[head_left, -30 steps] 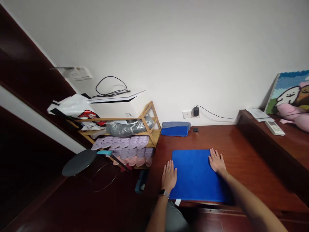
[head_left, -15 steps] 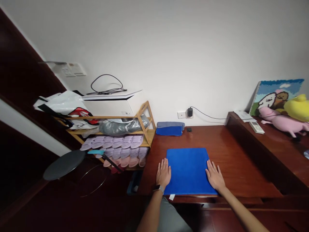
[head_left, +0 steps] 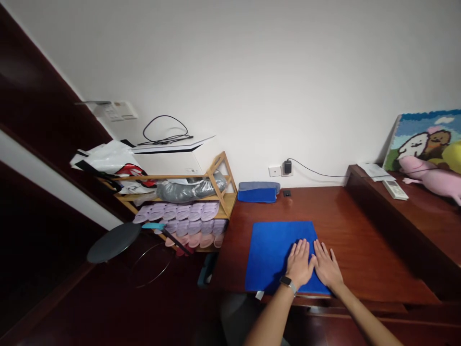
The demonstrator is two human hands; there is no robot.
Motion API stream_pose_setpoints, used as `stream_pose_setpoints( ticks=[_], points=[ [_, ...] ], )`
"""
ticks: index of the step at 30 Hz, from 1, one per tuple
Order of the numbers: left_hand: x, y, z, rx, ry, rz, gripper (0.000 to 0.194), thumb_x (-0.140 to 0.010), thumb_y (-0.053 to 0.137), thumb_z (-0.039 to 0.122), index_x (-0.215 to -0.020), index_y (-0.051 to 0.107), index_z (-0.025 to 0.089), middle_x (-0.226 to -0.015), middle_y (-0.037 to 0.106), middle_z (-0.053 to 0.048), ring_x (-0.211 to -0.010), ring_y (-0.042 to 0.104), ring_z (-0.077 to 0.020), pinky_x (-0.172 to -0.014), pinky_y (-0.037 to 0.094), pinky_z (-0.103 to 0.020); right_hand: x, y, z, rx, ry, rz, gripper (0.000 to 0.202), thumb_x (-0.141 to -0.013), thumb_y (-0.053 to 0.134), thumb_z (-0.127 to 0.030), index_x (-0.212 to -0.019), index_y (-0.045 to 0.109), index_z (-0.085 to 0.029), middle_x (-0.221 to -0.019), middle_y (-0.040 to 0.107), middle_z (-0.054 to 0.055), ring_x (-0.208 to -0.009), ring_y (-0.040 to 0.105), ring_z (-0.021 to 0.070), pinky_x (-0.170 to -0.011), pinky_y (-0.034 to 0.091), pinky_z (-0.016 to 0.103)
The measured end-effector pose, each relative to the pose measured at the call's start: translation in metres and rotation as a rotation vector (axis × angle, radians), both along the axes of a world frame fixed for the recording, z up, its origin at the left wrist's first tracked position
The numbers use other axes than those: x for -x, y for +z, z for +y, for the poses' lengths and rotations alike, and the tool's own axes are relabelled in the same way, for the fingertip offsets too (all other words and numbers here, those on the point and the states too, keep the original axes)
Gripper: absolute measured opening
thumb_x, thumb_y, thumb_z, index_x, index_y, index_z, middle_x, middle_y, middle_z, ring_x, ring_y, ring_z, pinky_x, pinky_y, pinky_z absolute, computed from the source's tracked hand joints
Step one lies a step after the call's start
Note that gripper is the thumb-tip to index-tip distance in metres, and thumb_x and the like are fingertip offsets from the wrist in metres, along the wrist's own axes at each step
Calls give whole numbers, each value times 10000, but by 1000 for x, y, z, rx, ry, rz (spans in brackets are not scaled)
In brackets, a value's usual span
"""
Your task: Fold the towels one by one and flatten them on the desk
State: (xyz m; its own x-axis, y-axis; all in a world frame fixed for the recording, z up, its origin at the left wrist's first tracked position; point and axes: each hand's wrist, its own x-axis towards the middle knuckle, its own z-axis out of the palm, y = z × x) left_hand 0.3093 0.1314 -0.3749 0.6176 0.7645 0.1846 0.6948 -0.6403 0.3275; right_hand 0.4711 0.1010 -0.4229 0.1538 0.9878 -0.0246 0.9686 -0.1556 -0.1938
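Note:
A blue cloth [head_left: 268, 254] lies spread flat on the brown wooden table [head_left: 360, 235], its white tag poking out at the near edge. My left hand [head_left: 299, 264], with a watch on the wrist, rests flat on the right part of the cloth, fingers stretched out. Close beside it, my right hand [head_left: 327, 265] lies flat over the cloth's right edge, fingers a little apart. The two thumbs are close together. Neither hand holds anything.
Folded blue and grey cloths [head_left: 257, 193] lie at the table's back left. A shoe rack [head_left: 226, 204] with slippers stands left, near a dark round stool [head_left: 114, 241]. On the raised ledge at right are a remote control [head_left: 395, 189] and a pink plush toy [head_left: 435, 180].
My left hand has moved right, from the cloth's left edge across to beside my right hand. The right hand stays at the right edge. The view has shifted slightly.

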Motion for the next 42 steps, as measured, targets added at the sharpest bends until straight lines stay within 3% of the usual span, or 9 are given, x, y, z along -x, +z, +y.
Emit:
stream_pose_setpoints(
  ticks=[2, 8, 11, 16, 19, 25, 28, 33, 42],
  points=[
    [22, -7, 8, 37, 87, 31, 635, -1099, 206, 493, -1660, 277, 206, -1694, 357, -63, -1590, 279, -211, -1317, 268, -461, 1, 2, -1, -12, -10, 13, 673, -1034, 195, -434, -1671, 276, -231, -1721, 285, 23, -1611, 190, 266, -1308, 133, 529],
    [159, -19, 24, -46, 370, 160, 619, -1099, 233, 480, -1650, 315, 209, -1686, 375, -66, -1576, 317, -245, -1294, 302, -492, 4, 10, -2, -4, -16, 30, 677, -1044, 204, -434, -1670, 274, -187, -1722, 275, 45, -1611, 186, 296, -1312, 129, 520],
    [197, -19, 25, -96, 463, 206, 584, -1097, 257, 428, -1638, 350, 228, -1663, 423, -59, -1556, 365, -268, -1276, 325, -531, 5, 11, -2, 0, -20, 28, 676, -1048, 195, -438, -1672, 266, -188, -1724, 271, 39, -1612, 183, 281, -1313, 130, 517],
    [209, -12, 19, -200, 537, 135, 535, -1088, 256, 315, -1504, 569, 193, -1547, 591, -81, -1476, 493, -276, -1257, 361, -514, 6, 11, 0, 5, -37, 26, 674, -1049, 192, -416, -1664, 291, -160, -1721, 287, 49, -1611, 194, 263, -1315, 132, 518],
    [218, -17, -6, -276, 541, 24, 503, -1083, 283, 293, -1398, 666, 208, -1422, 695, -91, -1365, 603, -261, -1201, 446, -476, 3, 11, 1, -62, -32, 89, 666, -1046, 208, -435, -1648, 347, -185, -1705, 344, 60, -1597, 247, 269, -1309, 173, 519],
    [267, -68, -90, -511, 331, -94, 459, -1019, 425, 178, -1411, 648, 267, -1344, 742, -36, -1224, 700, -207, -997, 601, -351, -10, -4, -35, -478, 66, 254, 530, -1044, 303, -458, -1314, 702, -237, -1425, 653, 113, -1314, 616, 276, -1128, 487, 487],
    [280, -83, -110, -634, 249, -89, 513, -972, 445, 119, -1424, 640, 265, -1293, 770, -31, -1160, 734, -188, -932, 613, -287, -16, -22, -78, -489, 152, 254, 385, -1021, 439, -455, -1185, 749, -294, -1241, 724, 95, -1106, 706, 272, -973, 580, 458],
    [265, -62, -95, -602, 295, -72, 438, -997, 504, 184, -1395, 658, 284, -1308, 760, -40, -1193, 722, -218, -973, 615, -327, -25, -36, -127, -499, 266, 209, 389, -973, 580, -435, -1329, 692, -325, -1282, 731, 89, -1119, 725, 291, -932, 611, 421],
    [253, -29, -77, -321, 202, -135, 325, -1041, 448, 200, -1174, 727, 301, -1101, 785, -41, -1038, 753, -222, -923, 650, -368, -30, -7, -127, -535, 344, 261, 328, -1020, 502, -406, -1225, 756, -377, -1112, 794, 46, -984, 763, 259, -850, 627, 370]
  ],
)
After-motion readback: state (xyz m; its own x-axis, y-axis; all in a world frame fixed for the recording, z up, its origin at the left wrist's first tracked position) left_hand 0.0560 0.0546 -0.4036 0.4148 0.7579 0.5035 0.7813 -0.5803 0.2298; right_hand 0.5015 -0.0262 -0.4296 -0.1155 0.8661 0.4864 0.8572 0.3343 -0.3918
